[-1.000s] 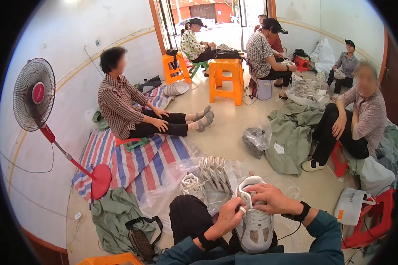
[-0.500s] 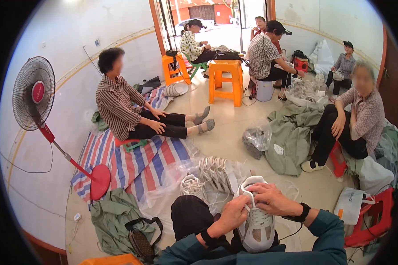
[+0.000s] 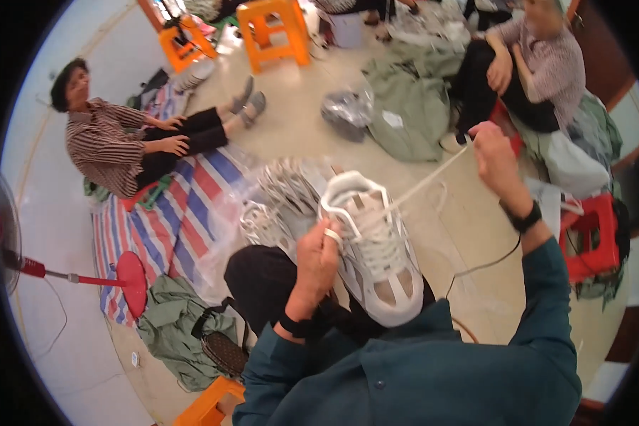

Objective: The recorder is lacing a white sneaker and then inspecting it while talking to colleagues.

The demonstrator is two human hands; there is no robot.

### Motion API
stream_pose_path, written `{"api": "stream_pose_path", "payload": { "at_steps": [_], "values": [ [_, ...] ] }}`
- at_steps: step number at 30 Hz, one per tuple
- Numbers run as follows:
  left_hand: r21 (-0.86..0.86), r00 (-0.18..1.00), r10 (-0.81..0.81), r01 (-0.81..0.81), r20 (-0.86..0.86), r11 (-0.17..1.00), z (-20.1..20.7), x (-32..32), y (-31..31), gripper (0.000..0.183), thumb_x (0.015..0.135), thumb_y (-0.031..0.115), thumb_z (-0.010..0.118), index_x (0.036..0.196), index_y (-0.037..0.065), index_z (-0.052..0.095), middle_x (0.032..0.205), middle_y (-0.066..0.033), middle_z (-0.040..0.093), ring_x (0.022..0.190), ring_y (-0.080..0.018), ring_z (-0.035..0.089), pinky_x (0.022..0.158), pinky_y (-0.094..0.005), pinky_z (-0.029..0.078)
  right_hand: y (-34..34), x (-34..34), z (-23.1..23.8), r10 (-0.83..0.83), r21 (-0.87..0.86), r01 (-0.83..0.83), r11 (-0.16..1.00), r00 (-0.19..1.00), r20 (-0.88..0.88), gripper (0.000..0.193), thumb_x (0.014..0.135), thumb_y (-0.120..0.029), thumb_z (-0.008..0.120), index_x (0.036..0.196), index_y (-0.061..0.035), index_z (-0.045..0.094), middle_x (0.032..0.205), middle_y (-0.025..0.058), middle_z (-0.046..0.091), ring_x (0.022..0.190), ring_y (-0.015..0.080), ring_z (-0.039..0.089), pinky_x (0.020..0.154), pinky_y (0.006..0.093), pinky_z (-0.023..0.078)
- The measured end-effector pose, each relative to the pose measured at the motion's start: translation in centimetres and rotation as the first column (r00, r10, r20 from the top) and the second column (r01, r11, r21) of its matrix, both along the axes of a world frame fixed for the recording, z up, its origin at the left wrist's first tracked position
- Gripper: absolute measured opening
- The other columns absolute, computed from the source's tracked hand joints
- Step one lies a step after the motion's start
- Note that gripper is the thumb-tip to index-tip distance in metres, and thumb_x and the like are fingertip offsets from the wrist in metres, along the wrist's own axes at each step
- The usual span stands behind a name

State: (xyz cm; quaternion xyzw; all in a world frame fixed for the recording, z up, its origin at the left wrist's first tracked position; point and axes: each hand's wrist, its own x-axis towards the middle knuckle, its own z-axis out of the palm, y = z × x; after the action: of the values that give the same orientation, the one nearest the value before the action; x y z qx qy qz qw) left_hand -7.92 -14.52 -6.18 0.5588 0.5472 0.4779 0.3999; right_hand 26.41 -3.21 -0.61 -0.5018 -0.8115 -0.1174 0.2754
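Note:
A white and beige sneaker [image 3: 396,302] rests on my lap with its toe toward me, its laces threaded across the tongue. My right hand [image 3: 500,165] is raised to the right of the shoe, closed on one end of a cream shoelace [image 3: 430,180] that runs taut from the upper eyelets. Against the shoe's left side, my left hand [image 3: 315,261] is closed, with a short white piece of lace showing at its fingers. More sneakers [image 3: 265,226] lie on plastic sheeting just beyond my left hand and knee.
A person in a striped shirt [image 3: 106,145] sits at left on a striped sheet [image 3: 181,206]. Another person [image 3: 550,78] sits at far right. A red fan base [image 3: 132,284], orange stool [image 3: 273,35], red stool [image 3: 595,238], green cloth [image 3: 408,106] and brown bag [image 3: 224,348] stand or lie around me.
My right hand has left the shoe's collar and moved right and away, drawing the lace out straight. My left hand has shifted to the shoe's left side. The whole view has tilted downward.

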Motion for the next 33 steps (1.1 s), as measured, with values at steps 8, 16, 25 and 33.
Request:
{"api": "stream_pose_path", "payload": {
  "at_steps": [8, 16, 25, 33],
  "values": [
    [0.083, 0.997, 0.013, -0.008, -0.070, 0.997, 0.2, 1.6, -0.3, 0.022, 0.094, 0.017, 0.045, 0.082, 0.001, 0.055, 0.062, -0.0065, 0.053, 0.055, -0.0156, 0.049, 0.053, -0.0296, 0.040, -1.9, 2.5, -10.0, -0.104, -0.330, 0.049, 0.943, 0.983, -0.151, 0.014, 0.081, -0.009, 0.054, 0.094, -0.0036, 0.056, 0.095, 0.0150, 0.059, 0.097, 0.0339, 0.054, 0.079, 0.0417, 0.045],
    [0.240, 0.973, 0.154, -0.110, -0.172, 0.965, 0.2, 1.5, -1.4, 0.019, 0.092, 0.015, 0.046, 0.083, 0.002, 0.056, 0.065, -0.0127, 0.054, 0.057, -0.0253, 0.054, 0.056, -0.0336, 0.043, -5.3, -11.4, -0.8, 0.482, -0.159, -0.581, 0.798, 0.775, -0.408, 0.021, 0.074, -0.007, 0.067, 0.092, -0.0043, 0.057, 0.101, 0.0116, 0.059, 0.097, 0.0318, 0.055, 0.083, 0.0392, 0.045],
    [0.484, 0.920, 0.206, -0.021, -0.334, 0.875, -1.0, 2.1, -1.9, 0.015, 0.081, 0.007, 0.054, 0.094, 0.002, 0.059, 0.078, -0.0170, 0.058, 0.072, -0.0362, 0.059, 0.062, -0.0411, 0.048, -6.2, -13.7, 0.0, 0.547, -0.235, -0.589, 0.773, 0.807, -0.223, 0.018, 0.071, -0.008, 0.068, 0.080, -0.0031, 0.053, 0.091, 0.0107, 0.055, 0.091, 0.0309, 0.051, 0.077, 0.0409, 0.044],
    [0.495, 0.940, 0.220, -0.066, -0.260, 0.866, -1.5, 2.1, -2.0, 0.017, 0.083, 0.008, 0.053, 0.097, 0.000, 0.058, 0.080, -0.0178, 0.059, 0.073, -0.0348, 0.061, 0.064, -0.0397, 0.049, -5.1, -12.2, 0.2, 0.506, -0.400, -0.717, 0.572, 0.691, -0.516, 0.009, 0.077, -0.003, 0.061, 0.081, -0.0027, 0.053, 0.088, 0.0117, 0.056, 0.091, 0.0302, 0.052, 0.082, 0.0378, 0.044]
  ]
}}
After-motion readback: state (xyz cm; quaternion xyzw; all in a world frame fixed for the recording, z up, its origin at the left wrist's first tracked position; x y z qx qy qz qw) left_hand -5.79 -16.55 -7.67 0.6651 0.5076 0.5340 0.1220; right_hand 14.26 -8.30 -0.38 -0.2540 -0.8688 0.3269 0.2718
